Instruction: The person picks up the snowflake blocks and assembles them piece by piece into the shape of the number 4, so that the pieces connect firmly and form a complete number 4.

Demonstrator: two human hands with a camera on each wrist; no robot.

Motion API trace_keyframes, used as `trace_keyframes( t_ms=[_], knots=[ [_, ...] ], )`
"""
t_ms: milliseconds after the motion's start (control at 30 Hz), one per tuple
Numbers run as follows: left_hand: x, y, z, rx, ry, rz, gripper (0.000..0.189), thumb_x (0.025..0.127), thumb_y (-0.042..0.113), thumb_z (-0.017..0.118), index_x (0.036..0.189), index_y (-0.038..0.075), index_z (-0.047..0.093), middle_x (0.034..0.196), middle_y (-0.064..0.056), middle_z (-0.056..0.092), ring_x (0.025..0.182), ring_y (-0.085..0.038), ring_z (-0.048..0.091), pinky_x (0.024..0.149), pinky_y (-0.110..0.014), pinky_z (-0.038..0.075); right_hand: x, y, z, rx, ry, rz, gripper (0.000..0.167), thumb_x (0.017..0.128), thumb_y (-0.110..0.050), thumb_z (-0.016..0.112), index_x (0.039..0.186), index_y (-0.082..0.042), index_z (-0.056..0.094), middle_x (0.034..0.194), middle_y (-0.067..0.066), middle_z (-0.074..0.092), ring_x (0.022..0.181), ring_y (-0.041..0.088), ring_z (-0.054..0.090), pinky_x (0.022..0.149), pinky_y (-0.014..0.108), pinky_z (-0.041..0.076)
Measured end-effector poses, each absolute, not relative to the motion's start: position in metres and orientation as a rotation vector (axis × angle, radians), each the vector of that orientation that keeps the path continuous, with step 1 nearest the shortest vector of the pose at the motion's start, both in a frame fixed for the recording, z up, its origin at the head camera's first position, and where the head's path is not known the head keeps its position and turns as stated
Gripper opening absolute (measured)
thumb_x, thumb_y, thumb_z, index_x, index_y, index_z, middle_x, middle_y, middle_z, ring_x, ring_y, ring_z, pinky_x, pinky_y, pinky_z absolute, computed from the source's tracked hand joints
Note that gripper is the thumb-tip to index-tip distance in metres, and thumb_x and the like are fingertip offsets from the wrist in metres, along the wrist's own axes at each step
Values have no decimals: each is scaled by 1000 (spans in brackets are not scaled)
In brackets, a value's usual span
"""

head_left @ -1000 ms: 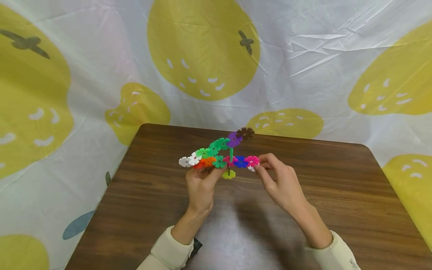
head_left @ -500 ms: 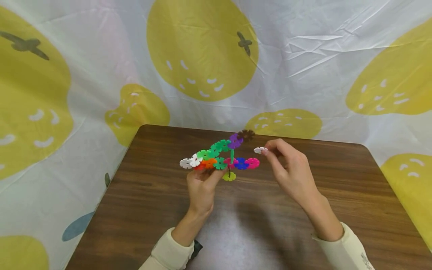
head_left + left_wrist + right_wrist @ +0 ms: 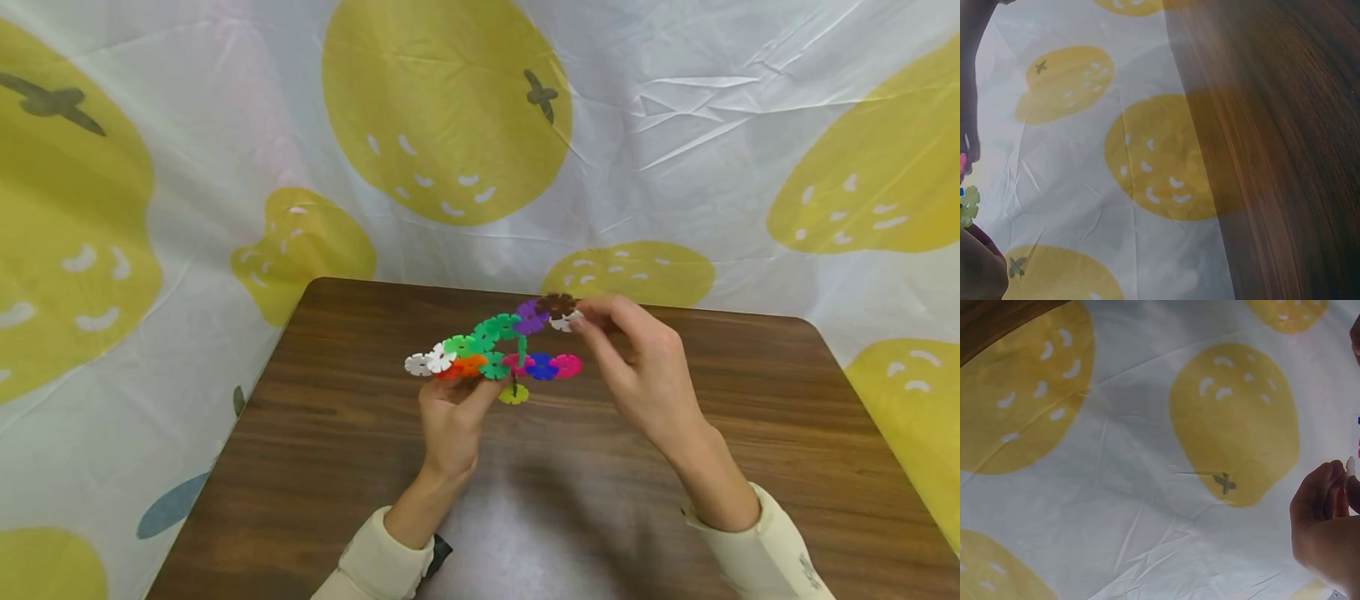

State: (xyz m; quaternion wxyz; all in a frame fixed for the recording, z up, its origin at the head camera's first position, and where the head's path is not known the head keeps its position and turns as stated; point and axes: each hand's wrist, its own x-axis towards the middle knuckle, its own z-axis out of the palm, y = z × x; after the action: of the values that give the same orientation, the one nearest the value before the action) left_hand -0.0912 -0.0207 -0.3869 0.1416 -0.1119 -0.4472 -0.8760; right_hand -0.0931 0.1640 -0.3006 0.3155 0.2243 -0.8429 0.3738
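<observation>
My left hand [image 3: 452,421] holds up a chain of joined snowflake discs from below, pinching it near the orange disc [image 3: 471,365]. The chain splits into two rows. The upper row climbs through green discs to a purple disc [image 3: 531,317] and a brown disc [image 3: 557,305]; the lower row ends in a blue disc [image 3: 542,367] and a pink disc [image 3: 566,365]. A yellow disc [image 3: 513,394] hangs beneath. My right hand [image 3: 648,362] pinches a loose white disc [image 3: 564,322] between thumb and forefinger, right at the brown disc's lower edge.
Both hands are above a dark wooden table [image 3: 750,400]. Behind and beside it hangs a white cloth [image 3: 637,150] printed with yellow fruit. A small black object [image 3: 437,554] shows by the left sleeve.
The right hand has drawn the white disc away from the pink end of the lower row and carried it up to the brown disc. The left hand stays nearly still.
</observation>
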Motion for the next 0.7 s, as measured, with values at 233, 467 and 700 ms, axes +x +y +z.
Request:
trace_keyframes(
  t_ms=[233,467,700],
  knots=[
    [-90,-17,-386,-333,-1308,-2519,38,80,-15,71,93,20,79,93,6,75,87,-11,71,84,-24,60,-89,155,-292,648,-2203,1056,14,88,6,75,100,-1,73,92,6,73,86,4,63,81,9,50],
    [-90,-17,-386,-329,-1299,-2540,30,81,-8,78,95,19,79,94,2,76,87,-12,71,85,-25,61,-87,150,-289,663,-2204,1087,12,88,5,76,97,-2,74,90,7,72,85,3,62,79,10,51],
    [-90,-17,-387,-331,-1306,-2536,38,80,-15,72,95,19,79,93,4,75,86,-11,71,84,-25,61,-88,147,-289,687,-2193,1103,15,88,6,75,100,-2,75,93,7,74,87,5,63,82,11,51]
  ],
)
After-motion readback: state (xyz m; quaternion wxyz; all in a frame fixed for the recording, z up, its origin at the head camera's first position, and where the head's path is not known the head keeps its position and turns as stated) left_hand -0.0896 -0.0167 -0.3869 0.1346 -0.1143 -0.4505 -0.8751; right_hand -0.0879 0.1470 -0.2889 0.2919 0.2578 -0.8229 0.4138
